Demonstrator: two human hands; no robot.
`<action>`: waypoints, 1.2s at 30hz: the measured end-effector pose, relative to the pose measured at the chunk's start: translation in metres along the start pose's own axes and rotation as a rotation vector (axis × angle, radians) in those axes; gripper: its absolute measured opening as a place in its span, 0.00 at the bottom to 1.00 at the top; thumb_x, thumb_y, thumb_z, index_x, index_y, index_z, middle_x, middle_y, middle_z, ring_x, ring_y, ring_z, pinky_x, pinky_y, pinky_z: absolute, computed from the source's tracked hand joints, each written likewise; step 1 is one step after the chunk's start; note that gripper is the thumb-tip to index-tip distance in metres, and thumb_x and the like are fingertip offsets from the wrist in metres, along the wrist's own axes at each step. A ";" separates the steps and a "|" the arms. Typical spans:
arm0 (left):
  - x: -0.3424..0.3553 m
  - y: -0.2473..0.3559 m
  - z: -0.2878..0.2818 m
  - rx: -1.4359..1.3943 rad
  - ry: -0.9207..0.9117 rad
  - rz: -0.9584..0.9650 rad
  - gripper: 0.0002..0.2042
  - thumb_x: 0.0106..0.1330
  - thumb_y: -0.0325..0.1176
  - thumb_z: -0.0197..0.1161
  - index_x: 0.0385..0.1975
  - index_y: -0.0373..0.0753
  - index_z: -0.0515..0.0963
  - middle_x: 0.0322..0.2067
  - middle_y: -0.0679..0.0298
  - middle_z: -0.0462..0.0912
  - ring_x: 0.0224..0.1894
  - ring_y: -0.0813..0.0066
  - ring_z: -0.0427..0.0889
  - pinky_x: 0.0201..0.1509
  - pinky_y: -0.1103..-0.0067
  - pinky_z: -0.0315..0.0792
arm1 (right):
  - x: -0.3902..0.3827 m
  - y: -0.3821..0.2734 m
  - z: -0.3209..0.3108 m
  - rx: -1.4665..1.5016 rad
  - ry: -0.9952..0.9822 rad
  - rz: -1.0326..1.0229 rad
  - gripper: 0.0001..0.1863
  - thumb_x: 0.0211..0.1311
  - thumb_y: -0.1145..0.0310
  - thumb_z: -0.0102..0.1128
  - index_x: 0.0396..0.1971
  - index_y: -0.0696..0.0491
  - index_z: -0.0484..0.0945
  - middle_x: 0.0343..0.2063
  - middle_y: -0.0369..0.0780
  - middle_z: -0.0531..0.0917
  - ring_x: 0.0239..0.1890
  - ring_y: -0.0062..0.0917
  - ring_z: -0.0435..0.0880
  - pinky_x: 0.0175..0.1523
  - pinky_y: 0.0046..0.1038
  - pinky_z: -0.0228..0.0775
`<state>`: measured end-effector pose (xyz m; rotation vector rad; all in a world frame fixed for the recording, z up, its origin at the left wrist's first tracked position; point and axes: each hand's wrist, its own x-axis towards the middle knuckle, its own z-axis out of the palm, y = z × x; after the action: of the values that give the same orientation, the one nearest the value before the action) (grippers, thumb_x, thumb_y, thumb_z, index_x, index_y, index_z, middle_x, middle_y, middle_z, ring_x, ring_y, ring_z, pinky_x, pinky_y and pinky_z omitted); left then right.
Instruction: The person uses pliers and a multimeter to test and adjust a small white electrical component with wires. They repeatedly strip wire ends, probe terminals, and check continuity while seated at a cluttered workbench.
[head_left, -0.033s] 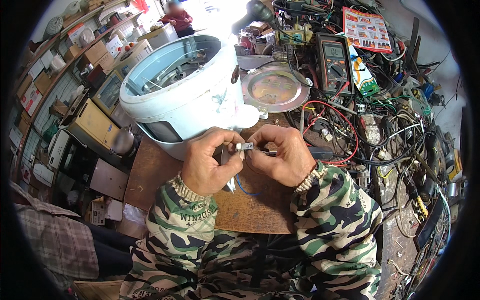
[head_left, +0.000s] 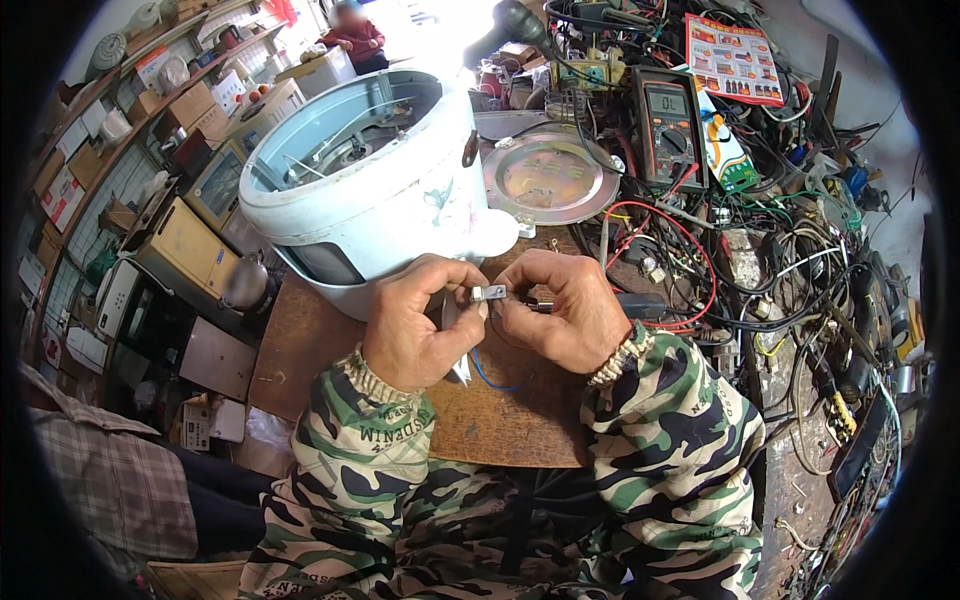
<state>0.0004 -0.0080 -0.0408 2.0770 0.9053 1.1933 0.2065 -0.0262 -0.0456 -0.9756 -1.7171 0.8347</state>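
Note:
Over the brown wooden tabletop (head_left: 510, 430), my left hand (head_left: 420, 322) pinches a small metal tab (head_left: 490, 293) with a hole in it between thumb and forefinger. My right hand (head_left: 565, 312) is closed at the tab's other end. A short dark rod (head_left: 541, 305) shows among its fingers; what it belongs to is hidden. Below the fingers a thin blue wire (head_left: 492, 381) curls down to the table. A pale strip (head_left: 457, 348) hangs by my left thumb. Just beyond both hands stands a pale blue round appliance housing (head_left: 400, 225), open at the top.
A round metal plate (head_left: 552, 180) lies right of the housing. Behind it stands a multimeter (head_left: 670, 130) with a red test lead (head_left: 715, 262). Tangled cables (head_left: 800, 270) crowd the right side. Shelves (head_left: 130, 130) line the left, and a person (head_left: 355, 40) sits far back.

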 end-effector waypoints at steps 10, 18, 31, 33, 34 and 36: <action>0.000 -0.001 0.001 -0.015 0.005 -0.013 0.10 0.54 0.22 0.68 0.38 0.32 0.82 0.32 0.60 0.85 0.32 0.77 0.83 0.38 0.79 0.77 | 0.000 -0.001 0.001 -0.035 0.033 -0.008 0.09 0.52 0.73 0.67 0.32 0.62 0.83 0.27 0.49 0.85 0.30 0.35 0.87 0.38 0.34 0.76; -0.001 -0.004 0.002 -0.024 0.015 -0.014 0.10 0.55 0.23 0.68 0.38 0.32 0.82 0.31 0.63 0.83 0.31 0.78 0.81 0.36 0.80 0.75 | 0.003 0.000 -0.005 0.002 0.017 -0.029 0.06 0.53 0.75 0.67 0.30 0.62 0.82 0.24 0.45 0.85 0.27 0.26 0.84 0.37 0.29 0.76; -0.006 0.000 -0.002 -0.014 -0.024 -0.089 0.10 0.59 0.20 0.64 0.41 0.30 0.80 0.31 0.68 0.78 0.32 0.86 0.74 0.36 0.85 0.69 | 0.008 0.023 -0.040 -0.455 0.080 0.075 0.08 0.52 0.72 0.70 0.34 0.55 0.86 0.30 0.48 0.88 0.37 0.45 0.88 0.44 0.38 0.80; -0.002 0.001 0.001 -0.011 -0.078 -0.104 0.10 0.60 0.18 0.63 0.42 0.28 0.78 0.33 0.68 0.77 0.35 0.86 0.73 0.38 0.86 0.69 | 0.005 0.032 -0.045 -0.580 0.032 0.164 0.08 0.53 0.69 0.71 0.34 0.52 0.88 0.30 0.46 0.88 0.38 0.45 0.88 0.46 0.40 0.80; -0.001 0.000 0.002 -0.010 -0.079 -0.099 0.10 0.60 0.18 0.63 0.42 0.28 0.78 0.33 0.68 0.77 0.35 0.86 0.73 0.38 0.86 0.69 | 0.006 0.035 -0.044 -0.571 0.012 0.166 0.08 0.53 0.69 0.71 0.34 0.52 0.88 0.30 0.47 0.88 0.38 0.45 0.88 0.46 0.41 0.80; 0.000 -0.001 0.004 -0.012 -0.086 -0.086 0.10 0.60 0.18 0.63 0.42 0.28 0.78 0.33 0.68 0.77 0.35 0.86 0.73 0.38 0.85 0.69 | 0.006 0.039 -0.046 -0.559 -0.023 0.176 0.09 0.53 0.69 0.71 0.34 0.52 0.88 0.30 0.47 0.88 0.38 0.46 0.88 0.47 0.41 0.80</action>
<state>0.0035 -0.0082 -0.0429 2.0423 0.9347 1.0545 0.2577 0.0015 -0.0625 -1.5088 -1.9494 0.4744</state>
